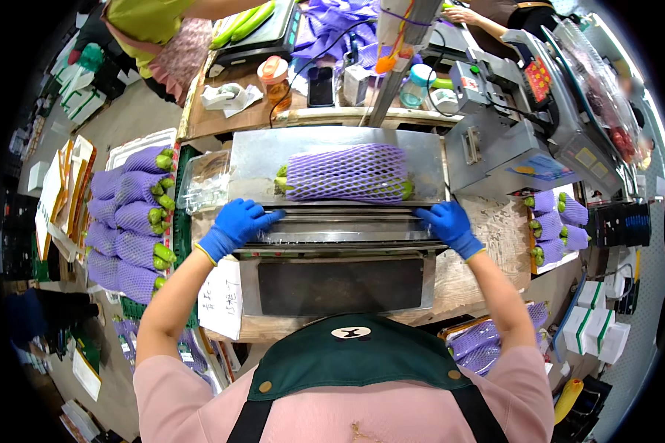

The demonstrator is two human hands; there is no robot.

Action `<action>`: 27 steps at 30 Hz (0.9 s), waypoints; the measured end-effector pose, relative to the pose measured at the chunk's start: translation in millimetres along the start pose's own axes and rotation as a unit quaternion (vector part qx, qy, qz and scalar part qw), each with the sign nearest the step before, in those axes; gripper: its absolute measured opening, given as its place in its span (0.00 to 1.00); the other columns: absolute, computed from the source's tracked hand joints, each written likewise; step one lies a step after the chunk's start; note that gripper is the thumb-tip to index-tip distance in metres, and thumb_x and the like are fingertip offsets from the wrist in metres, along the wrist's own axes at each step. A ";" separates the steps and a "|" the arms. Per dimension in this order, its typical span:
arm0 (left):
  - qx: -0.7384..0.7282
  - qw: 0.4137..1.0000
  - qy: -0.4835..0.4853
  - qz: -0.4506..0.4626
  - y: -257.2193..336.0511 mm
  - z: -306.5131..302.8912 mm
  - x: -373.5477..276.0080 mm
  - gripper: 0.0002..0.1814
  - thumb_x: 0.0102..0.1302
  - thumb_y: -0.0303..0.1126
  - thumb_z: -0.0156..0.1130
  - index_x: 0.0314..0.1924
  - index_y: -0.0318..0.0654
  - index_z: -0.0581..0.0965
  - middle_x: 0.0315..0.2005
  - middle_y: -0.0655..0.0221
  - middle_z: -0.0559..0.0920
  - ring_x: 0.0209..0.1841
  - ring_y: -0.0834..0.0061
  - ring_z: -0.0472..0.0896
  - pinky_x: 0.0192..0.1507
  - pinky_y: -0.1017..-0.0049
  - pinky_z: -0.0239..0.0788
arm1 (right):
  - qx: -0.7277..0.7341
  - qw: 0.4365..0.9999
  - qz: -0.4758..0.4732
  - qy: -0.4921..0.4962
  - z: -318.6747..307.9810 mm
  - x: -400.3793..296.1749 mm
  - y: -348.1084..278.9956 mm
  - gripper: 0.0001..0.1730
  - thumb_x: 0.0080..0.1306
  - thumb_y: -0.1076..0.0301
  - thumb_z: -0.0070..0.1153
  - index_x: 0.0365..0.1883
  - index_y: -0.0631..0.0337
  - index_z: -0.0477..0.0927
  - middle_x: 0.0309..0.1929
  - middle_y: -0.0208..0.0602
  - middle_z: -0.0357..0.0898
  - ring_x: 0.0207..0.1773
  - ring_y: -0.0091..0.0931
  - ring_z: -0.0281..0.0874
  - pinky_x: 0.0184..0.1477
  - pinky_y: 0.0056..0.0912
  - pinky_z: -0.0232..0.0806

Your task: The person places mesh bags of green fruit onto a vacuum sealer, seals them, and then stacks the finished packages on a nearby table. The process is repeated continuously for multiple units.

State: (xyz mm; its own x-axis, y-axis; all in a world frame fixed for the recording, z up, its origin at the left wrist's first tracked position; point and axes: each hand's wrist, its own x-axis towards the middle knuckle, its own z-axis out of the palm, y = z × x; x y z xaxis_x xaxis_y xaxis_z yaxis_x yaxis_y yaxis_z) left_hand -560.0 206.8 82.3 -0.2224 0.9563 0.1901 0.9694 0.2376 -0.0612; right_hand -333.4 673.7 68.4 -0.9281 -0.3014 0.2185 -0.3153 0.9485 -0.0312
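Note:
My left hand [240, 224], in a blue glove, is at the left end of the metal rollers and bars [346, 221] of a film-wrapping machine. My right hand [452, 223], gloved the same way, is at their right end. Fingers of both hands reach inward over the bars; whether they pinch clear film cannot be made out. Just beyond, a bundle of green vegetables in a purple foam net sleeve [346, 173] lies crosswise on the steel plate [332, 138]. Green ends poke out on both sides. Nearer me is the machine's dark flat plate [341, 288].
Netted vegetables fill a crate [138, 219] at left and a smaller one [557, 230] at right. A clear plastic tray [205, 180] sits beside the plate. A grey machine [493, 149] stands back right. Drink bottles [274, 80] and a phone [321, 87] lie beyond. Other people work across the table.

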 end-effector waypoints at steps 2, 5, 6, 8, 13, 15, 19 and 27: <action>-0.020 0.999 0.001 -0.047 12.1 5.7 3.7 0.25 0.53 0.34 0.61 0.53 0.63 0.76 0.20 0.73 0.73 0.25 0.71 0.75 0.26 0.71 0.68 | 0.055 0.995 0.073 0.048 11.5 2.7 -13.9 0.21 0.55 0.72 0.52 0.47 0.44 0.80 0.26 0.31 0.71 0.30 0.32 0.71 0.34 0.35 0.66; -0.340 0.907 0.194 -0.155 37.4 -16.5 3.9 0.16 0.62 0.29 0.56 0.50 0.48 0.79 0.20 0.70 0.79 0.19 0.76 0.76 0.22 0.76 0.66 | 0.303 0.917 0.171 0.197 -4.1 0.4 -44.1 0.14 0.62 0.73 0.50 0.45 0.55 0.80 0.32 0.34 0.79 0.31 0.32 0.74 0.35 0.33 0.66; -0.450 0.832 0.121 -0.302 46.8 -32.1 0.5 0.14 0.65 0.29 0.54 0.50 0.42 0.79 0.18 0.72 0.77 0.18 0.80 0.73 0.21 0.80 0.63 | 0.382 0.865 0.270 0.182 -17.4 -2.8 -53.5 0.12 0.65 0.70 0.50 0.45 0.58 0.80 0.30 0.33 0.79 0.29 0.27 0.72 0.32 0.29 0.65; -0.617 0.660 0.120 -0.411 60.7 -64.7 1.0 0.14 0.72 0.32 0.48 0.49 0.33 0.78 0.13 0.75 0.71 0.15 0.86 0.69 0.20 0.86 0.59 | 0.507 0.739 0.402 0.189 -45.9 -2.9 -62.5 0.12 0.69 0.65 0.50 0.44 0.62 0.81 0.24 0.29 0.76 0.24 0.18 0.67 0.27 0.21 0.61; -0.671 0.550 0.362 -0.342 38.2 -121.5 48.4 0.19 0.73 0.37 0.45 0.56 0.32 0.71 0.25 0.67 0.81 0.26 0.73 0.80 0.34 0.73 0.75 | 0.729 0.514 0.314 0.325 -123.7 48.2 -40.2 0.18 0.71 0.58 0.46 0.49 0.64 0.74 0.23 0.29 0.72 0.23 0.21 0.69 0.26 0.25 0.68; -0.715 0.487 0.419 -0.275 11.4 -106.9 88.3 0.21 0.73 0.39 0.44 0.57 0.32 0.70 0.37 0.59 0.82 0.40 0.65 0.83 0.47 0.67 0.75 | 0.888 0.361 0.058 0.279 -126.3 102.3 -15.7 0.16 0.72 0.61 0.44 0.51 0.61 0.73 0.34 0.27 0.74 0.38 0.23 0.74 0.45 0.35 0.71; -0.744 0.438 0.334 -0.378 -43.6 -37.4 156.4 0.19 0.71 0.34 0.51 0.58 0.34 0.71 0.48 0.63 0.80 0.52 0.72 0.78 0.57 0.71 0.69 | 0.722 0.503 0.321 0.350 -62.6 191.5 7.0 0.20 0.71 0.62 0.44 0.55 0.65 0.74 0.53 0.41 0.77 0.59 0.30 0.72 0.65 0.34 0.60; -0.688 0.656 0.072 -0.302 0.1 -2.0 101.0 0.24 0.72 0.37 0.49 0.64 0.34 0.66 0.55 0.63 0.75 0.57 0.74 0.73 0.61 0.76 0.60 | 0.550 0.785 0.222 -0.178 -0.1 147.9 23.8 0.26 0.71 0.48 0.44 0.57 0.59 0.71 0.51 0.39 0.76 0.54 0.24 0.71 0.60 0.27 0.60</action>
State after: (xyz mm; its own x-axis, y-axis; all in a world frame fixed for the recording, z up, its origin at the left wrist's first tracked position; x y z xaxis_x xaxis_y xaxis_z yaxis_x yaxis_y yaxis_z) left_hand -582.2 303.1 103.5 -0.6925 0.7093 -0.1317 -0.0940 0.0924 0.9913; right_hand -478.2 651.7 100.1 -0.9293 -0.1589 -0.3334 0.2572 0.3693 -0.8930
